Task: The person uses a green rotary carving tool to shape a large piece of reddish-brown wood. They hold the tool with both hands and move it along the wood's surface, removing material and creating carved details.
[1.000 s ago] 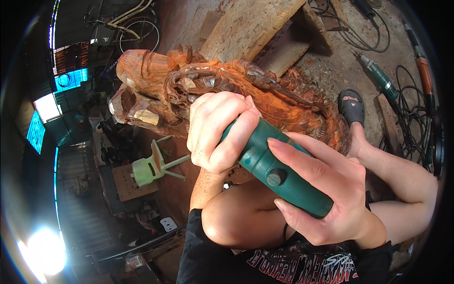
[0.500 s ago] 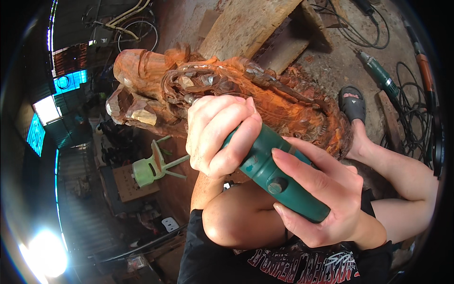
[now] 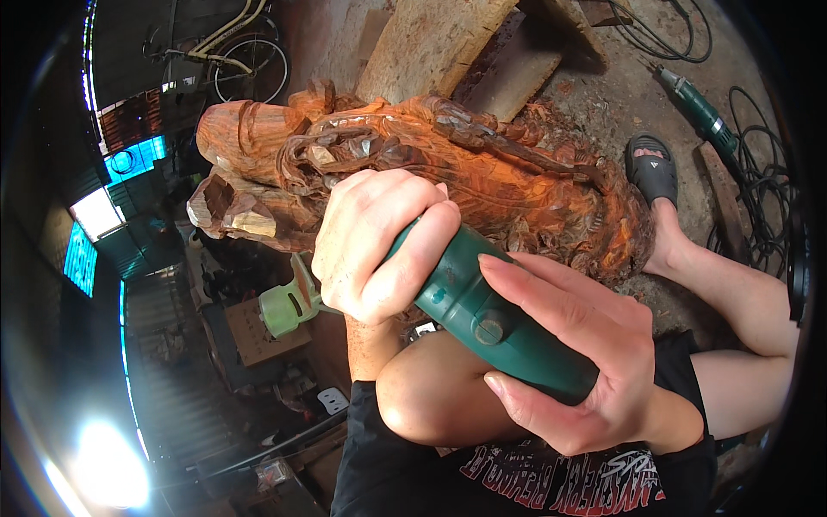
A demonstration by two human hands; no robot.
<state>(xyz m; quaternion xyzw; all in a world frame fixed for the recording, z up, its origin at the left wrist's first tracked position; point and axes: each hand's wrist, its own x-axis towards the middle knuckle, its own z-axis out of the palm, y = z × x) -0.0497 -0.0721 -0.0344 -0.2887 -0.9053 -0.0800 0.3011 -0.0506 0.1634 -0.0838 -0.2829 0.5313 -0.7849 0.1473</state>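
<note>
Both my hands are on a green die grinder (image 3: 457, 297), which slants across the view above my lap. My left hand (image 3: 375, 246) wraps round its front end, fingers closed, and hides the nose and any bit. Farther back, my right hand (image 3: 594, 345) grips the rear of the body between thumb and fingers. Just beyond my left hand lies a large reddish-brown wood carving (image 3: 508, 185), cut with deep folds and rough relief. Whether the bit touches the wood cannot be seen.
A thick wooden plank (image 3: 439, 43) stands behind the carving. Another green power tool (image 3: 693, 108) lies on the floor at right, near black cables (image 3: 762, 220) and my sandalled foot (image 3: 652, 168). To the left are a light green plastic chair (image 3: 289, 306) and a bicycle (image 3: 250, 69).
The view has shifted a little. My hands and the die grinder sit slightly farther left against the carving, and the nose that showed past my left hand is now hidden. Both grips stay the same.
</note>
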